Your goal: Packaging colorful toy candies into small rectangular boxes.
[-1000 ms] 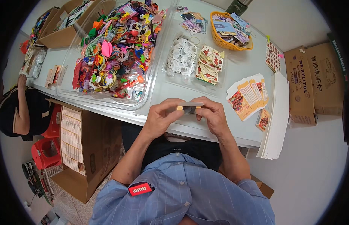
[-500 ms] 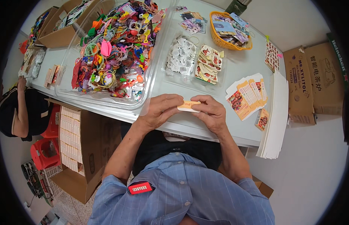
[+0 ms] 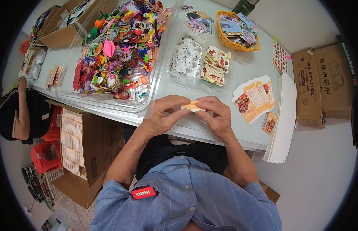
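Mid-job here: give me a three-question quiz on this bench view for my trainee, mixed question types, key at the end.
1. True or false: both hands grip the small orange card.
2. The orange basket sits: A) far side of the table, B) on the floor, C) in the lap.
3. Fill in: the big clear tray of colourful toys lies to the person's ____.

Key: 1 true, left hand and right hand pinch it between them. 2 A. 3 left.

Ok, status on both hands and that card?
Left hand and right hand both pinch small orange card. Held above table edge. Nothing in the way.
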`<state>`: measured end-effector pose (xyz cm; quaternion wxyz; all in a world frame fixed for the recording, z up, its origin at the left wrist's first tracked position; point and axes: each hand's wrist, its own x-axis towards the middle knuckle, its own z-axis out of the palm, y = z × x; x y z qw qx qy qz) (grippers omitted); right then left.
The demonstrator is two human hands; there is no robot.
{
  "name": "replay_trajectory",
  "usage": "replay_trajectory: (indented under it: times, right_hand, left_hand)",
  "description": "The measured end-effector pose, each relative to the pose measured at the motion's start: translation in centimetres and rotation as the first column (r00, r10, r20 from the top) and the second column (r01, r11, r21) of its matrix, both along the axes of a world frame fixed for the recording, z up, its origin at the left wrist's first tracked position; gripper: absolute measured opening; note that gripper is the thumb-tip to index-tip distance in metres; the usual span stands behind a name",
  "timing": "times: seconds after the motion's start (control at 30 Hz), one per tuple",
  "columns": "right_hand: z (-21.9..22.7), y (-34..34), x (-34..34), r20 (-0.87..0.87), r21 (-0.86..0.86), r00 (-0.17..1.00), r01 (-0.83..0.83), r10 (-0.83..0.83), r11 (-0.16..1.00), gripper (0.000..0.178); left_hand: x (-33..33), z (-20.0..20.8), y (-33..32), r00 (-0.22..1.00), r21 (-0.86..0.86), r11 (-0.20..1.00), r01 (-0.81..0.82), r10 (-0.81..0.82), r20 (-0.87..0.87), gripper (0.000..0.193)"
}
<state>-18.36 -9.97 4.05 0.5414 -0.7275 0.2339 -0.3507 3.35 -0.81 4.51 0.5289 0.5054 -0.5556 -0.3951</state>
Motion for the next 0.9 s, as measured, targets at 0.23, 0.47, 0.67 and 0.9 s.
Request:
replay_trajectory:
  times: [0.23, 0.47, 0.67, 0.9]
  right_hand:
    - [-0.1, -0.1, 0.2, 0.040, 0.070, 0.999, -0.008, 0.005, 0.998, 0.020]
    - [0.0, -0.6, 0.1, 0.032, 0.119, 0.999, -0.044, 0.041, 0.992, 0.018]
    - [-0.9, -0.8, -0.3, 0.044, -0.053, 0.999, -0.018, 0.020, 0.998, 0.026]
    - [-1.3, -0.9, 0.4, 0.004, -0.310, 0.998, 0.060, -0.061, 0.949, 0.035]
  left_hand:
    - [-0.1, 0.6, -0.2, 1.000, 0.051, 0.999, -0.010, 0.010, 0.000, 0.023]
    - [0.1, -0.7, -0.5, 0.993, -0.193, 0.981, 0.006, 0.017, 0.115, 0.020]
    - [0.1, -1.7, -0.3, 0.971, -0.268, 0.963, 0.013, 0.052, 0.233, 0.026]
    - [-0.1, -2.5, -0.7, 0.932, -0.405, 0.914, -0.010, 0.156, 0.328, 0.032]
